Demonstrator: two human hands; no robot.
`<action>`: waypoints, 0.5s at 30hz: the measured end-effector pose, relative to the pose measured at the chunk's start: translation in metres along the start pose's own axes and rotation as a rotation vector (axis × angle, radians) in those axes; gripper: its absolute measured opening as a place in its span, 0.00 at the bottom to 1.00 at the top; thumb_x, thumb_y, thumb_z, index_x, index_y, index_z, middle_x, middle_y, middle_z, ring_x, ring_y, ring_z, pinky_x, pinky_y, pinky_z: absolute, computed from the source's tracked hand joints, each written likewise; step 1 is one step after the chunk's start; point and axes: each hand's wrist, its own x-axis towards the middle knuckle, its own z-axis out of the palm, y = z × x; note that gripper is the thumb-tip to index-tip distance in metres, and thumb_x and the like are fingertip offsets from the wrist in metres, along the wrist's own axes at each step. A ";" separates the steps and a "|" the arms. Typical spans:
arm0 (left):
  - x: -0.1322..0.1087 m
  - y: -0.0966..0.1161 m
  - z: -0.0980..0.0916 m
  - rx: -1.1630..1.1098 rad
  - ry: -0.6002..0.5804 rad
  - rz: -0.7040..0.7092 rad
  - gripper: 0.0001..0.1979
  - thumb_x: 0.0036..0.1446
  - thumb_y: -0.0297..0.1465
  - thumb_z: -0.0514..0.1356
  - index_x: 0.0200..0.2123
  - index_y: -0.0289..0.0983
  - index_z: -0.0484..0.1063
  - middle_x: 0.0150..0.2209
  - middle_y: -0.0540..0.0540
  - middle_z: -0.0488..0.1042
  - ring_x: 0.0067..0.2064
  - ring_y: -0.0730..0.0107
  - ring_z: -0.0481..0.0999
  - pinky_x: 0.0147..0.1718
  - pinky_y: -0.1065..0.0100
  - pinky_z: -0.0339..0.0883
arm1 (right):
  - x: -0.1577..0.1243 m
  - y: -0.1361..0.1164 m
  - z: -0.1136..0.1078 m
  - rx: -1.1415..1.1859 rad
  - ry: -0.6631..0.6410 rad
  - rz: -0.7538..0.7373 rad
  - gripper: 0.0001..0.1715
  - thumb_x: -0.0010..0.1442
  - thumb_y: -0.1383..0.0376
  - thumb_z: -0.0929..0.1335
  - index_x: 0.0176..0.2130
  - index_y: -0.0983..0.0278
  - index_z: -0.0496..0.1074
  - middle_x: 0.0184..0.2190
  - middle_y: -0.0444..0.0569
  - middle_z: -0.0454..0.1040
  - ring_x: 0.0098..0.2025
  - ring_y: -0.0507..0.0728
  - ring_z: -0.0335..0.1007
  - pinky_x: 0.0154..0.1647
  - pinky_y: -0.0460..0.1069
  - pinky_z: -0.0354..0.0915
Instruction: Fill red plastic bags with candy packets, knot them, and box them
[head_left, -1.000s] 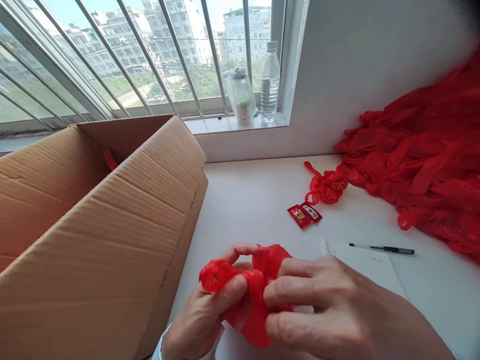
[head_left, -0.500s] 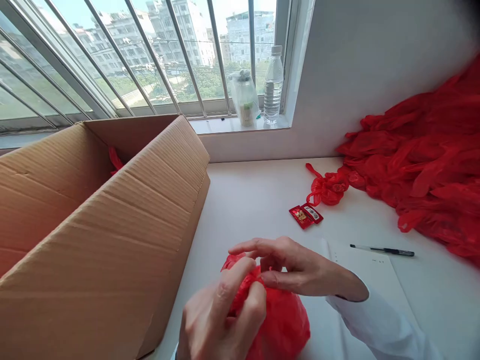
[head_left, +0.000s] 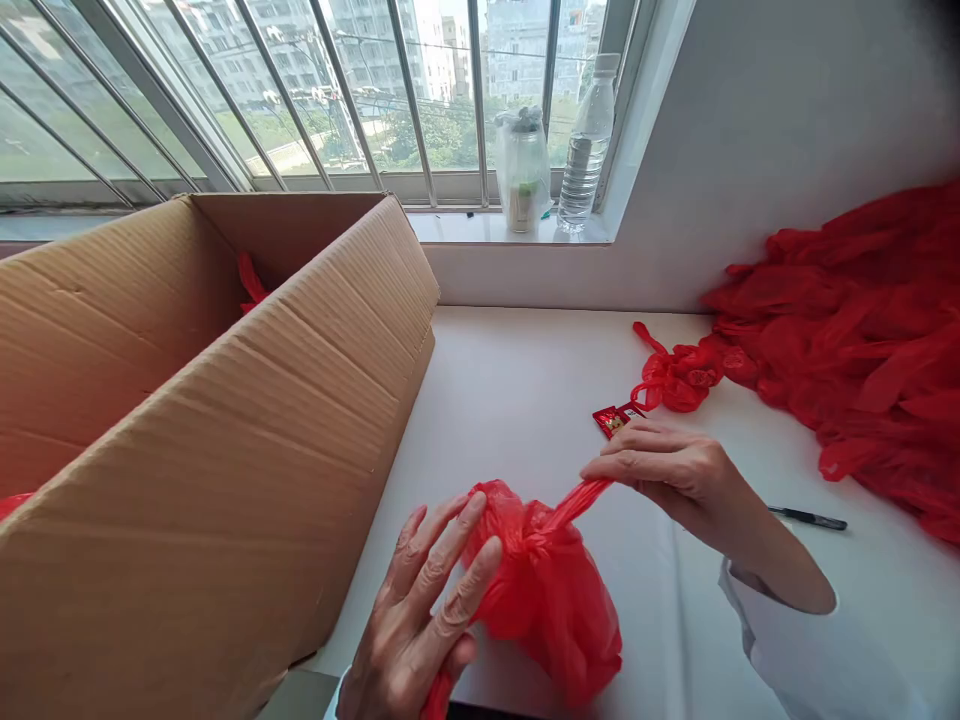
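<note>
Left of the red bag (head_left: 551, 590) stands a cardboard box (head_left: 225, 480)

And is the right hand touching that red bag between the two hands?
Touching: the head view shows the right hand pinching the red bag by its twisted end.

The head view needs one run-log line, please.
right hand: pinching strand of red bag; left hand: touching red bag; cardboard box: open-topped, left

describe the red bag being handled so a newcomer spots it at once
Find the big cardboard box. To its right, at the white table, the left hand touches a bulging red bag. The right hand pinches its twisted strip; the red bundle and red pile beyond are untouched.
</note>
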 end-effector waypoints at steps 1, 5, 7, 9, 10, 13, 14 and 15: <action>-0.011 -0.002 0.006 0.007 -0.012 -0.045 0.24 0.68 0.32 0.39 0.66 0.39 0.50 0.67 0.38 0.50 0.66 0.45 0.52 0.60 0.39 0.51 | -0.008 0.014 0.001 -0.011 -0.022 0.072 0.14 0.66 0.68 0.62 0.44 0.62 0.76 0.35 0.48 0.76 0.37 0.51 0.69 0.40 0.47 0.65; -0.051 -0.006 0.035 0.007 -0.103 -0.137 0.24 0.66 0.26 0.42 0.64 0.41 0.55 0.68 0.37 0.45 0.68 0.44 0.46 0.58 0.42 0.58 | -0.038 0.054 0.009 -0.043 -0.275 0.341 0.17 0.67 0.61 0.60 0.42 0.61 0.77 0.38 0.51 0.77 0.40 0.54 0.73 0.42 0.50 0.68; -0.063 -0.007 0.047 -0.005 -0.106 -0.137 0.24 0.66 0.26 0.44 0.64 0.41 0.54 0.69 0.36 0.42 0.68 0.44 0.44 0.57 0.44 0.60 | -0.044 0.048 0.012 -0.151 -0.316 0.386 0.18 0.67 0.61 0.60 0.50 0.59 0.74 0.48 0.53 0.74 0.50 0.58 0.70 0.49 0.54 0.68; -0.070 -0.009 0.054 -0.004 -0.077 -0.177 0.25 0.66 0.31 0.47 0.65 0.39 0.50 0.69 0.34 0.40 0.68 0.43 0.43 0.57 0.45 0.60 | -0.040 0.027 0.016 -0.287 -0.289 0.336 0.25 0.65 0.61 0.62 0.60 0.57 0.64 0.60 0.55 0.63 0.61 0.62 0.59 0.55 0.59 0.65; -0.073 -0.009 0.055 0.000 -0.058 -0.202 0.28 0.65 0.36 0.48 0.66 0.38 0.48 0.69 0.33 0.40 0.68 0.41 0.43 0.57 0.44 0.59 | -0.036 0.013 0.019 -0.340 -0.276 0.274 0.30 0.63 0.60 0.63 0.63 0.57 0.58 0.64 0.55 0.57 0.64 0.64 0.54 0.56 0.61 0.64; -0.082 -0.012 0.056 -0.004 -0.053 -0.251 0.38 0.61 0.51 0.45 0.67 0.35 0.43 0.68 0.29 0.41 0.68 0.39 0.44 0.58 0.40 0.57 | -0.020 -0.025 0.040 -0.397 -0.296 0.020 0.43 0.56 0.51 0.68 0.66 0.55 0.53 0.63 0.56 0.58 0.62 0.68 0.58 0.51 0.60 0.69; -0.086 -0.013 0.056 -0.007 -0.067 -0.279 0.39 0.61 0.52 0.45 0.67 0.35 0.43 0.68 0.29 0.41 0.68 0.40 0.45 0.58 0.41 0.57 | -0.015 -0.032 0.050 -0.390 -0.297 -0.062 0.43 0.55 0.49 0.68 0.65 0.55 0.55 0.60 0.57 0.63 0.57 0.69 0.65 0.47 0.58 0.72; -0.092 -0.015 0.057 -0.009 -0.077 -0.311 0.39 0.60 0.52 0.46 0.67 0.36 0.42 0.68 0.29 0.43 0.68 0.41 0.45 0.58 0.42 0.58 | -0.010 -0.036 0.060 -0.370 -0.304 -0.126 0.39 0.55 0.49 0.68 0.62 0.55 0.60 0.55 0.57 0.69 0.50 0.68 0.72 0.40 0.56 0.75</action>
